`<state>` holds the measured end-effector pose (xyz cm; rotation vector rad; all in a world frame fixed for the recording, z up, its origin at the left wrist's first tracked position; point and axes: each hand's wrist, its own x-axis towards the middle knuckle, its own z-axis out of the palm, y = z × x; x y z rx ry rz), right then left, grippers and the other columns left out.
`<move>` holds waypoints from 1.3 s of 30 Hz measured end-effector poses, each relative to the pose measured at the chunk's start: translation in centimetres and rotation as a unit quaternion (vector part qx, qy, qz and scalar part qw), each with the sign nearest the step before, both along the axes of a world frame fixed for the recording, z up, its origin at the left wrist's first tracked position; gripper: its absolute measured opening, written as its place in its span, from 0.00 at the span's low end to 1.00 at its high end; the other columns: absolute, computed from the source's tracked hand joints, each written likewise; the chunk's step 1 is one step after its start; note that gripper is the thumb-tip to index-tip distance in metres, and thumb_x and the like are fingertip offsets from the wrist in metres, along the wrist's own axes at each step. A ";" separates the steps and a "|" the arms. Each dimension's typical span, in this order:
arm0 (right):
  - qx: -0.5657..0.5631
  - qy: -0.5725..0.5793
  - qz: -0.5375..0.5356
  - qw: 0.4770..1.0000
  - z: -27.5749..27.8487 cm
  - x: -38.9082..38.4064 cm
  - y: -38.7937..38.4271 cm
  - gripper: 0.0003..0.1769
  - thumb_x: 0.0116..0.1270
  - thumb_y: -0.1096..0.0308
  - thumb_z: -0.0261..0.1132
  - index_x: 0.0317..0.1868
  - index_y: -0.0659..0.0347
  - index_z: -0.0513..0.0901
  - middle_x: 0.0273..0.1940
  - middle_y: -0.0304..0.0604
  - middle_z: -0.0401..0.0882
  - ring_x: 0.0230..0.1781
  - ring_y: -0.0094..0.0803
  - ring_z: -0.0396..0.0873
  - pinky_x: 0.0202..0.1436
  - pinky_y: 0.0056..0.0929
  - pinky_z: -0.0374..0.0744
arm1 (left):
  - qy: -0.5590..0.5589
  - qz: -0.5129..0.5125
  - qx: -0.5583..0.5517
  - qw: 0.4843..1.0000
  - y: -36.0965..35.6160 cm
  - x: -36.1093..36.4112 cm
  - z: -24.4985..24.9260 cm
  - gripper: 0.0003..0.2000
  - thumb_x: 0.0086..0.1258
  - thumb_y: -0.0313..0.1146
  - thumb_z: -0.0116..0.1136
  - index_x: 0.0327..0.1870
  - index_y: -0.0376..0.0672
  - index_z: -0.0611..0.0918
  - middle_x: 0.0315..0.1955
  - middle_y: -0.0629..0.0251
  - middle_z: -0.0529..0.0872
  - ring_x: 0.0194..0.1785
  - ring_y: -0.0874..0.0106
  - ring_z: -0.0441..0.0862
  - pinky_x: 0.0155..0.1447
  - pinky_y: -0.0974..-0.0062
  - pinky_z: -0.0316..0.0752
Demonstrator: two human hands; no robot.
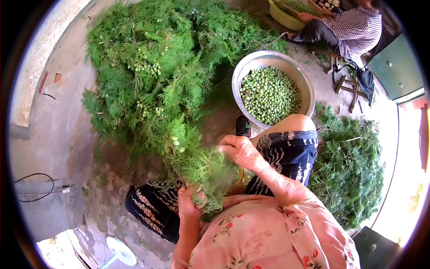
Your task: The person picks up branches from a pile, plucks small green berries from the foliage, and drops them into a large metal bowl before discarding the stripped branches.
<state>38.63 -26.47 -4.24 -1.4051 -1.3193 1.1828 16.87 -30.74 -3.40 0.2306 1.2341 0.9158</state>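
My left hand [190,204] is closed round the stem of a leafy green conifer branch [192,157], which lies across my lap and points forward. A small cluster of round pale-green cones [174,143] shows near its far end. Just right of the branch is my right hand [242,152], its fingers curled in a pinch; whatever they hold, if anything, is hidden. Ahead of that hand stands a wide metal basin [237,87] with many loose green cones [271,95] inside.
A large heap of conifer branches [148,67] fills the floor ahead and left. Another branch pile [349,170] lies at right. Beyond the basin a person [358,31] sits by a yellow-green basin [284,17]. A wooden stool [350,87] stands near them; a cable [53,186] lies left.
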 end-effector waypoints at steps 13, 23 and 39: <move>-0.050 0.515 -0.476 0.711 -1.3 10.7 4.6 0.24 0.63 0.61 0.62 0.50 0.66 0.64 0.39 0.48 0.68 0.34 0.38 0.74 0.43 0.33 0.78 | 0.107 -0.040 0.043 0.993 -0.1 0.1 0.0 0.06 0.57 0.23 0.59 0.23 0.42 0.75 0.16 0.75 0.72 0.13 0.84 0.64 0.12 0.84 0.55; 0.061 0.487 -0.502 0.712 0.8 15.8 5.2 0.28 0.66 0.63 0.58 0.59 0.70 0.58 0.57 0.55 0.55 0.43 0.48 0.72 0.51 0.40 0.79 | 0.184 -0.074 0.100 0.975 -0.3 0.0 -0.8 0.07 0.56 0.25 0.62 0.23 0.39 0.76 0.15 0.73 0.74 0.14 0.85 0.64 0.14 0.85 0.56; 0.021 -0.011 0.114 0.993 0.0 -4.5 -2.3 0.09 0.59 0.67 0.64 0.31 0.66 0.78 0.30 0.49 0.76 0.29 0.37 0.73 0.34 0.32 0.72 | 0.248 -0.147 0.213 0.934 0.1 2.1 -1.7 0.07 0.56 0.25 0.61 0.21 0.37 0.75 0.13 0.76 0.71 0.16 0.86 0.65 0.18 0.84 0.60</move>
